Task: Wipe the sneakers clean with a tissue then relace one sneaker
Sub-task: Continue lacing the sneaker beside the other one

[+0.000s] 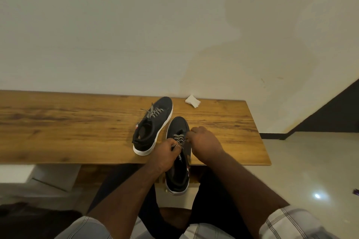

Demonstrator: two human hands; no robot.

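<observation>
Two black sneakers with white soles are on a wooden table (77, 122). The far sneaker (153, 128) stands on the tabletop, laced with a black-and-white lace. The near sneaker (177, 176) juts heel-first over the table's front edge. My left hand (165, 153) pinches its speckled lace (177, 138) over the tongue. My right hand (204, 141) grips the lace at the sneaker's right side. A crumpled white tissue (192, 101) lies by the wall, beyond both sneakers.
A pale wall backs the table. The table's right end (260, 141) gives onto a glossy tiled floor (310, 170). A white box (56, 176) sits under the table at left. My knees are below the front edge.
</observation>
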